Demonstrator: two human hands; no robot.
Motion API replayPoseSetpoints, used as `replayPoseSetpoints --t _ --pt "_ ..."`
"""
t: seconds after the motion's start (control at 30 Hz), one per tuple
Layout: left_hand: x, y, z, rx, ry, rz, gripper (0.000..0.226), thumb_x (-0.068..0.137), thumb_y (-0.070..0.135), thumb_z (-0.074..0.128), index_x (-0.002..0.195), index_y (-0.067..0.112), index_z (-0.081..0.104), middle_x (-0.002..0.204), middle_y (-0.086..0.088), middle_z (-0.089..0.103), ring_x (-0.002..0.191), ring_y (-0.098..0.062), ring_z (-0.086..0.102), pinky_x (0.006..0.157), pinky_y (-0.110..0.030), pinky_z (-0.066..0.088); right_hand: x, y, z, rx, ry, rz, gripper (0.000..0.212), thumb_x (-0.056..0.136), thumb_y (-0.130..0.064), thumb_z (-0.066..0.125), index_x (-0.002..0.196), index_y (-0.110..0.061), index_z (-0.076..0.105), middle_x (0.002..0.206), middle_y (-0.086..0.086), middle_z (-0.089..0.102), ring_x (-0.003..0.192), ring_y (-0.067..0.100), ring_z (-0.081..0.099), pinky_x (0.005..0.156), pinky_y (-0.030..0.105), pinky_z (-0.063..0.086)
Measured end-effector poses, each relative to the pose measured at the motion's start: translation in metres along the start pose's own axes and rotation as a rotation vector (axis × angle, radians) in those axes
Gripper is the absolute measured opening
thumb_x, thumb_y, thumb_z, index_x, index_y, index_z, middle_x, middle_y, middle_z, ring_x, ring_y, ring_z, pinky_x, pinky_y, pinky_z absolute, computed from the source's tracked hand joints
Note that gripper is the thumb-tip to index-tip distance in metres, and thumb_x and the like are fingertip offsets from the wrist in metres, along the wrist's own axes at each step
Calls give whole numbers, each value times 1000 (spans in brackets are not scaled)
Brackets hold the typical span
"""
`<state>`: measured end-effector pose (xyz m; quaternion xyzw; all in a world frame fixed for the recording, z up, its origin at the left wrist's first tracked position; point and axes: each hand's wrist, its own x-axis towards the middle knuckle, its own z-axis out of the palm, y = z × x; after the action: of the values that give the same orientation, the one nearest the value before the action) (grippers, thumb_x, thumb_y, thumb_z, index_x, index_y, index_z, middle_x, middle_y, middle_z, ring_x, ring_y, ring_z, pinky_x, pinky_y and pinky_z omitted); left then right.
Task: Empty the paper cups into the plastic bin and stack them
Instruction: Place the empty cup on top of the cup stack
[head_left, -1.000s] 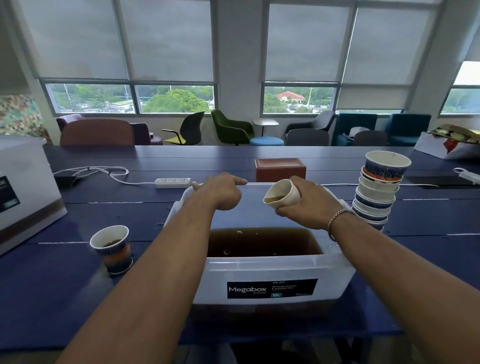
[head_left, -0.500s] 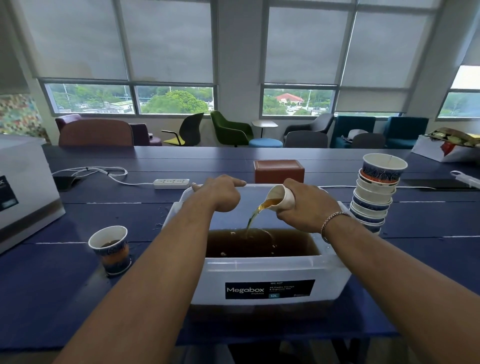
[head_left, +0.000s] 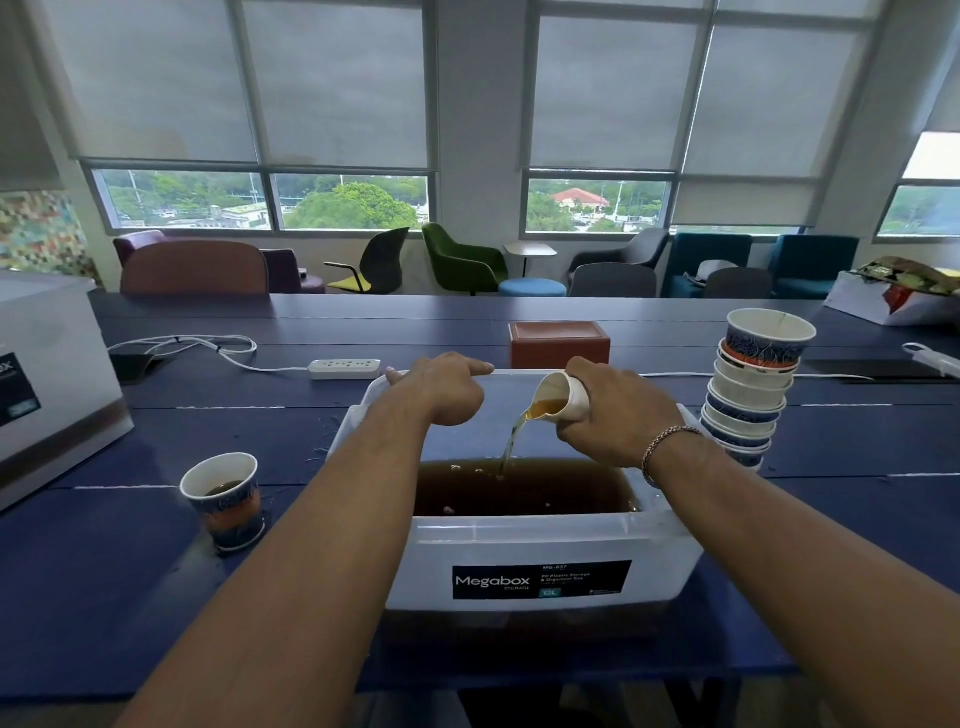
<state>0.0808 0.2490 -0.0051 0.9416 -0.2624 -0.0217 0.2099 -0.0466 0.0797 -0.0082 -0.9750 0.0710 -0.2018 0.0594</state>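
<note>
A clear plastic bin (head_left: 540, 540) labelled Megabox stands in front of me, holding brown liquid. My right hand (head_left: 615, 415) grips a paper cup (head_left: 563, 397) tipped to the left over the bin, and a thin brown stream runs from it into the liquid. My left hand (head_left: 441, 387) rests curled on the bin's far left rim. One more patterned paper cup (head_left: 223, 496) with brown liquid stands upright on the table left of the bin. A leaning stack of several empty cups (head_left: 753, 384) stands right of the bin.
A white box (head_left: 47, 374) sits at the left edge of the blue table (head_left: 130, 571). Behind the bin are a power strip (head_left: 344, 369) with its white cable and a brown box (head_left: 558, 344). Chairs line the windows beyond.
My right hand has tilted the cup further over the bin, and the liquid now pours out in a stream. The left hand has stayed on the rim.
</note>
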Motion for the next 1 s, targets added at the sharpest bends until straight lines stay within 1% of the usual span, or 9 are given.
replayPoseSetpoints --t 0.1,0.2,0.37,0.47,0.53,0.6,0.73,0.87,1.0 --pt "0 0 0 4 -1 0 58 93 9 47 140 42 49 152 -4 41 135 -31 39 114 -60 28 0 0 1 -21 3 5 42 78 -46 70 109 -30 46 99 -7 60 82 14 51 69 28 43" --pt "1 -1 0 2 0 -4 58 93 10 47 140 43 48 153 -4 40 136 -31 38 114 -60 28 0 -1 2 -36 4 5 45 78 -46 70 112 -30 46 102 -5 61 84 14 52 72 31 48" --pt "1 -1 1 -3 5 -6 57 93 10 49 140 43 49 152 -4 41 135 -31 38 114 -60 28 -1 -2 1 -61 5 0 47 77 -46 71 114 -30 46 104 -4 61 87 14 51 72 31 48" --pt "0 0 1 -2 5 -5 55 94 12 49 140 42 49 151 -5 41 133 -31 41 113 -60 30 -1 -3 0 -73 2 1 48 78 -45 72 115 -29 47 104 -5 59 87 13 49 71 30 45" --pt "0 0 0 5 -2 5 55 94 13 50 140 42 48 150 -5 42 132 -31 42 112 -60 31 -1 -4 -1 -88 3 3 48 77 -43 72 115 -29 47 105 -4 60 89 14 49 72 31 45" --pt "-1 0 1 13 -12 11 54 93 14 51 140 41 46 149 -6 43 131 -31 41 112 -61 31 -2 -5 -1 -109 3 3 49 76 -41 72 116 -29 46 107 -3 60 93 16 51 74 33 47" --pt "-2 0 0 30 -10 12 54 93 15 52 141 41 45 151 -6 41 132 -32 40 111 -61 31 -2 -7 -2 -147 7 -2 51 77 -39 72 119 -29 45 110 -2 58 98 16 50 79 33 46" --pt "-2 1 0 45 -13 15 54 94 18 52 142 41 43 151 -6 41 133 -32 39 111 -62 30 -3 -8 -3 -167 20 -6 56 76 -40 74 122 -28 44 116 -1 58 104 18 51 86 37 47" --pt "-4 2 -1 65 -19 15 55 94 14 48 143 40 41 152 -6 39 136 -33 35 113 -64 25 -2 -9 -4 -213 24 -24 57 77 -40 74 123 -27 43 121 -2 57 110 19 50 92 39 44"
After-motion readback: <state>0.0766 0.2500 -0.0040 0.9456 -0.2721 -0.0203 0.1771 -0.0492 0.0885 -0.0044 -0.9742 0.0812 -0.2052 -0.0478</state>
